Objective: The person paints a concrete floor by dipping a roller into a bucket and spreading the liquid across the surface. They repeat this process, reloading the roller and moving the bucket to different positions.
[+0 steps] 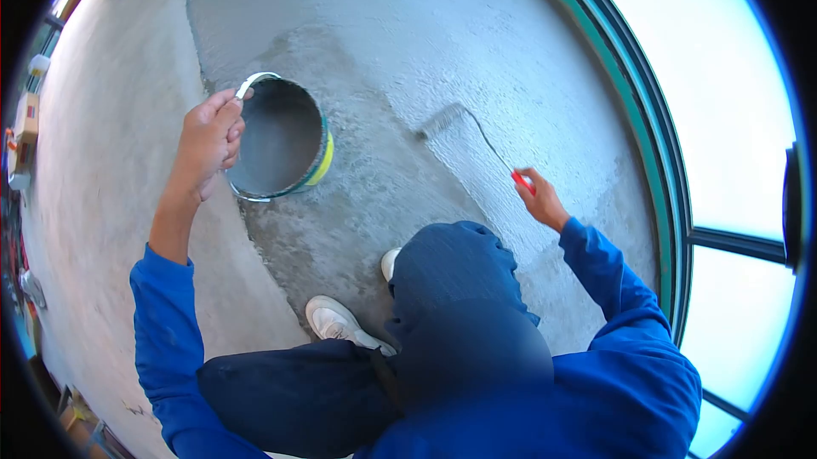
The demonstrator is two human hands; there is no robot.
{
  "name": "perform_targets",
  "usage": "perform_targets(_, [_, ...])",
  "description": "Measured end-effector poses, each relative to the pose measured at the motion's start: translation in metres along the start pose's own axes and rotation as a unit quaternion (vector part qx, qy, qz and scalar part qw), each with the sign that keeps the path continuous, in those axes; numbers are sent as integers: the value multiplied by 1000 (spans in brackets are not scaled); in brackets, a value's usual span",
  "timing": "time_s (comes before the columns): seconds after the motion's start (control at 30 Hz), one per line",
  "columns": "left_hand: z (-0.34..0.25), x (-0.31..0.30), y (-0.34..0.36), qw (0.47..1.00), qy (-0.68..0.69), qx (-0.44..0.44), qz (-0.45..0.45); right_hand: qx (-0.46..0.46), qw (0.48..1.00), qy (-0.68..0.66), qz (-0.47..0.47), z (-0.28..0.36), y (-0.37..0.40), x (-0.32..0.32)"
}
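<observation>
My left hand (pixel 213 137) is closed round the handle of a bucket (pixel 317 171), a dark pail with a yellow patch on its side. Grey liquid coating (pixel 277 136) fills part of it. On the right, my right hand (pixel 542 199) grips the red handle of a paint roller (pixel 442 121). Its grey-coated sleeve lies against the floor, at the border of a wet, shiny coated strip (pixel 485 174). Darker, duller floor (pixel 366 170) lies between the bucket and the roller.
A green-edged window frame (pixel 651 127) curves along the right side. Pale, dry floor (pixel 94 178) borders the grey area on the left. Boxes (pixel 27 117) and other items line the far left edge. My white shoes (pixel 336 319) stand on the darker floor near the border.
</observation>
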State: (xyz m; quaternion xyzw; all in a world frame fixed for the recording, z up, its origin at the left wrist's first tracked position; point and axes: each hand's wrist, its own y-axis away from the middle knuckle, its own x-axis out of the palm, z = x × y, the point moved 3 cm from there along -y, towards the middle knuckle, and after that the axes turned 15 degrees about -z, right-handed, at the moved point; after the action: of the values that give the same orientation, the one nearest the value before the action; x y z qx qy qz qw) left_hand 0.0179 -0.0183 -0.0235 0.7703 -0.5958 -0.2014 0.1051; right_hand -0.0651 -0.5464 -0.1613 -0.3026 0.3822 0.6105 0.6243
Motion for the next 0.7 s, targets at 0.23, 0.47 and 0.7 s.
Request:
perform_targets(0.23, [2, 5, 1, 999, -28, 15, 5, 111, 994, 21, -7, -106, 159, -61])
perform_targets(0.47, [2, 7, -1, 999, -37, 16, -2, 198, 976, 85, 11, -164, 284, -132])
perform_targets(0.7, [2, 8, -2, 999, -38, 8, 1, 229, 967, 97, -51, -178, 295, -149])
